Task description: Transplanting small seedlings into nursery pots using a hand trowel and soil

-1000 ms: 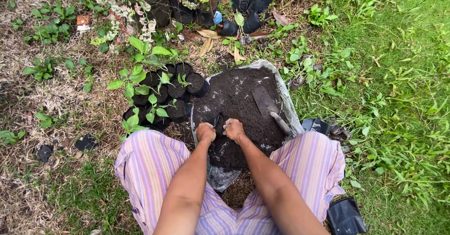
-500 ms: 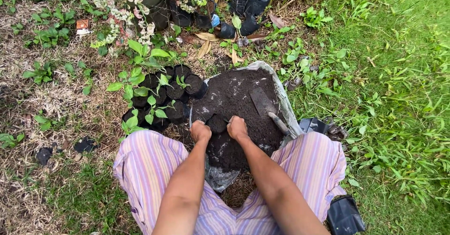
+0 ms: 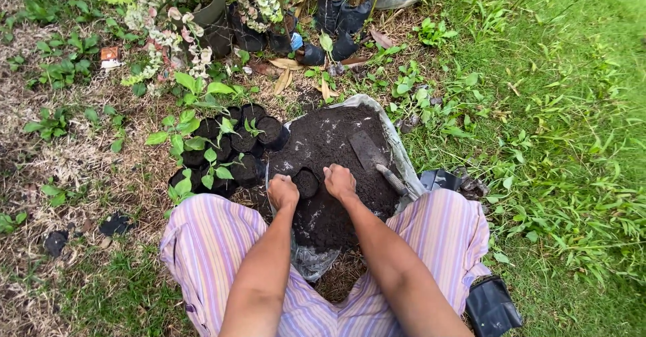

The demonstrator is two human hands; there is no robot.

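The ground is patchy grass and dry straw. A grey sack lies open on it in front of the seated person, heaped with dark potting soil. Striped trouser legs flank the near end of the heap. To the left of the sack stands a cluster of filled black nursery bags carrying green seedlings. A trowel rests on the soil, blade away from the person, handle angled toward the right knee.

A small black nursery bag stands upright in the soil, directly between the two hands. The left hand is curled tight against its left rim; the right hand is curled tight against its right rim. Both touch the bag and are equally near. The mouth faces upward, so its long axis is vertical.

Compared with half a second ago, the bag and both hands occupy nearly the same place; the fists appear pressed slightly closer to the rim.
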